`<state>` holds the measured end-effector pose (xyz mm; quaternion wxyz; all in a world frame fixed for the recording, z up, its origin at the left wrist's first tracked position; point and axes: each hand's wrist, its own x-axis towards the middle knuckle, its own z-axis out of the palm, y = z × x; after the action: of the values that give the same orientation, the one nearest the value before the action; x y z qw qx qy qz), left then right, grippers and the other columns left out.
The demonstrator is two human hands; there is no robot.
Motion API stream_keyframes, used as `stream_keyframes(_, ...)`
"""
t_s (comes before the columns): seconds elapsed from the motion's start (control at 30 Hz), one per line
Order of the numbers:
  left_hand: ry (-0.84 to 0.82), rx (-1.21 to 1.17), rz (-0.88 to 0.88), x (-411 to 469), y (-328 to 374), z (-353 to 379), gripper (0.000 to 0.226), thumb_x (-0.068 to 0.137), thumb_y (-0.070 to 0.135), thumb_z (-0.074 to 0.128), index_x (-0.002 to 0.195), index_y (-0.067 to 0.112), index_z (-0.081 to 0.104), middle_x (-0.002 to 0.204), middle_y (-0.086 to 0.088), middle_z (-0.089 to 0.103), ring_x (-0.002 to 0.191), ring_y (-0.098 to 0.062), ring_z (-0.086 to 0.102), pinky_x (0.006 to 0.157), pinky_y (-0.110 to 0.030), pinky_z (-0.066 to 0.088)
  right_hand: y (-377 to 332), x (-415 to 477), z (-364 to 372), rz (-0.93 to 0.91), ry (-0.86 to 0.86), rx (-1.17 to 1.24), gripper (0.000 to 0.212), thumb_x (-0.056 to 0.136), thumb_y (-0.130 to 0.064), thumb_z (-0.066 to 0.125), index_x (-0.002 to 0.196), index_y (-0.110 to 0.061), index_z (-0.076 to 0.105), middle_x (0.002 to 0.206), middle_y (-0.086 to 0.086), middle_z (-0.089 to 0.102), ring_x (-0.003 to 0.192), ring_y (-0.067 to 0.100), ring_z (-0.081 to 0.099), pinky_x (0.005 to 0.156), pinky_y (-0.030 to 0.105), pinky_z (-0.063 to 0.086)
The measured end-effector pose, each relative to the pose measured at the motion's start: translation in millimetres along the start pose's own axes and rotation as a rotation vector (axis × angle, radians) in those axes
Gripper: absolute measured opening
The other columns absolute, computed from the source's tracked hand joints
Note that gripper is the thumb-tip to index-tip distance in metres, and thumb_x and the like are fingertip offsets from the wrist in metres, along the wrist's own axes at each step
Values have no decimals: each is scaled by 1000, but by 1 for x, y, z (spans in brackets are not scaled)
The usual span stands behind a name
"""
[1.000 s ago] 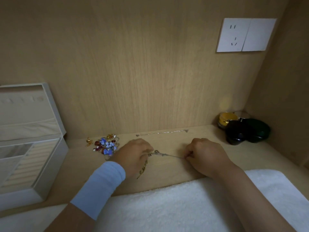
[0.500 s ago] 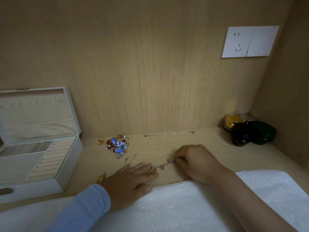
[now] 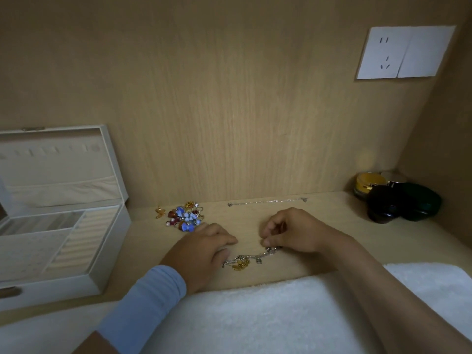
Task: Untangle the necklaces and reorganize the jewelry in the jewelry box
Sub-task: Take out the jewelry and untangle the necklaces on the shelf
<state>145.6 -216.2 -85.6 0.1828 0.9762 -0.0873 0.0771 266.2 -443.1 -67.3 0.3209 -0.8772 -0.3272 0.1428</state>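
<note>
A tangled silver chain with gold charms [image 3: 246,260] lies on the wooden shelf between my hands. My right hand [image 3: 293,232] pinches the chain's right end between thumb and fingertips. My left hand [image 3: 204,247] lies palm down with fingers curved at the chain's left end; whether it pinches the chain is hidden. A second thin silver necklace [image 3: 268,201] lies stretched straight along the back wall. A heap of colourful earrings and small pieces [image 3: 185,215] sits behind my left hand. The white jewelry box [image 3: 107,247] stands open at the left.
Dark and gold round jars [image 3: 393,198] crowd the back right corner. A white towel [image 3: 255,315] covers the front edge under my forearms. A wall socket [image 3: 403,53] is mounted high on the right. Wooden walls close in at the back and right.
The view has shifted, bringing the jewelry box further into sight. My left hand moved from flat on the shelf to the chain's left end. My right hand kept its pinch.
</note>
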Motion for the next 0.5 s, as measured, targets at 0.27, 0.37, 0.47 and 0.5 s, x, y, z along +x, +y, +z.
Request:
stream_keyframes(0.27, 0, -97, -21, 48, 22, 11, 26, 96, 27, 53, 118, 33, 64, 101, 15, 54, 106, -7, 46, 97, -31, 41, 8, 23, 10, 97, 242, -209, 24, 86, -47, 68, 78, -24, 69, 69, -11, 61, 72, 10, 57, 67, 29, 44)
stream_keyframes(0.37, -39, -94, -18, 66, 30, 16, 28, 97, 29, 51, 120, 35, 65, 103, 10, 59, 108, -13, 51, 96, -35, 42, 15, 21, 7, 77, 252, -169, 20, 92, -36, 62, 81, -21, 69, 74, -9, 64, 75, 13, 58, 73, 31, 48)
stream_keyframes(0.47, -89, -30, 3, 79, 32, 17, 27, 96, 33, 54, 120, 38, 66, 110, 9, 59, 110, -12, 50, 95, -31, 41, 19, 16, 2, 59, 208, -79, 12, 88, -28, 67, 77, -30, 71, 76, -15, 66, 74, 2, 58, 75, 25, 48)
stream_keyframes(0.5, -101, -20, 8, 82, 31, 16, 25, 95, 33, 57, 117, 39, 68, 108, 11, 58, 107, -10, 50, 94, -30, 42, 20, 14, 1, 51, 190, -60, 12, 87, -26, 69, 77, -31, 72, 75, -15, 68, 71, -2, 58, 73, 22, 48)
